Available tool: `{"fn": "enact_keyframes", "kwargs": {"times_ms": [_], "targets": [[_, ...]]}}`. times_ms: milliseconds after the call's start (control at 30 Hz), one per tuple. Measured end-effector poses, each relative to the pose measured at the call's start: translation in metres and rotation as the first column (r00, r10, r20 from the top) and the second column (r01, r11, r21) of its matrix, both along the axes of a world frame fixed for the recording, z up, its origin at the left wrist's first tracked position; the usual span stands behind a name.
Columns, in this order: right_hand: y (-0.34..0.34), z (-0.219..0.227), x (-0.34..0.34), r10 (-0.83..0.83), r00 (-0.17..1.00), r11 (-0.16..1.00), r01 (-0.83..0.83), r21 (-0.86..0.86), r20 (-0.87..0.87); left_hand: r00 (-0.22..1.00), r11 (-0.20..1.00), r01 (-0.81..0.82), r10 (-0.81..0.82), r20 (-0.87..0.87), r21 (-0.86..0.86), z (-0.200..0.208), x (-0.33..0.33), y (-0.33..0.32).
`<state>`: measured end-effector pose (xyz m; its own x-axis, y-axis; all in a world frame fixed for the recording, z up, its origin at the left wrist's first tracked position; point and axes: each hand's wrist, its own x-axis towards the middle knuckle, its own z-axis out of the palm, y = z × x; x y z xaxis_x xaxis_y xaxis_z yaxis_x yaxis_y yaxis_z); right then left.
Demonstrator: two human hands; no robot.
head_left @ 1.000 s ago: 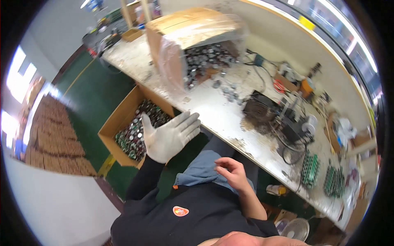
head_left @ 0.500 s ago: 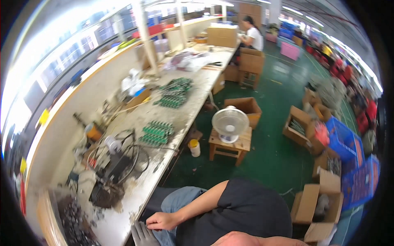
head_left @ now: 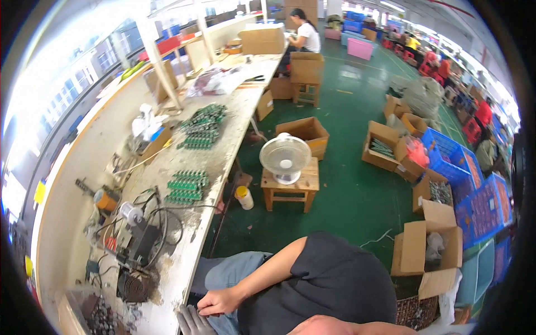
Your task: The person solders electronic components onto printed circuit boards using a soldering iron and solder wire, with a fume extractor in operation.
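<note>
At the lower edge, my left hand [head_left: 194, 322] wears a grey glove, its fingers stretched out beside the bench edge. My bare right hand [head_left: 219, 302] is closed over the side of that glove, its fingertips pinching at the fabric; the exact grip is partly hidden. Both hands are low in front of my jeans [head_left: 234, 269], next to the worn white workbench [head_left: 177, 282]. Closest on the bench are a dark machine with cables [head_left: 142, 243] and a pile of small dark metal parts [head_left: 103, 321].
Green circuit boards [head_left: 187, 187] lie in two groups along the bench. A white fan [head_left: 285, 158] stands on a wooden stool [head_left: 291, 195] beside a yellow-lidded jar [head_left: 244, 197]. Open cartons [head_left: 407, 248] and blue crates [head_left: 483, 209] line the right. A person [head_left: 305, 39] sits farther back.
The view has swung right, so the bench and fan appear farther left. My hands keep nearly the same place in the picture, the right still at the glove.
</note>
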<state>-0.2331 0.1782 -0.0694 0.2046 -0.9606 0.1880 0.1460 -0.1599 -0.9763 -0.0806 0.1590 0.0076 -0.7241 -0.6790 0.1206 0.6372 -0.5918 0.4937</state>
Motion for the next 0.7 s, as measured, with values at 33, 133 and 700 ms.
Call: {"fn": "enact_keyframes", "kwargs": {"times_ms": [33,133,700], "targets": [[-0.001,-0.001,0.001,0.037,0.998,0.998,-0.039,0.046,0.057,1.000,1.000,-0.016,0.016,0.002,-0.001,0.000,0.002,0.000],[-0.004,-0.001,0.002,0.067,0.979,0.981,-0.100,0.166,0.193,0.998,0.998,-0.057,0.058,0.026,-0.026,-0.002,0.006,-0.001],[-0.007,-0.003,-0.006,-0.407,0.911,0.888,0.379,-0.259,-0.062,0.992,0.993,-0.113,0.112,0.066,0.020,-0.018,-0.013,0.001]]}}
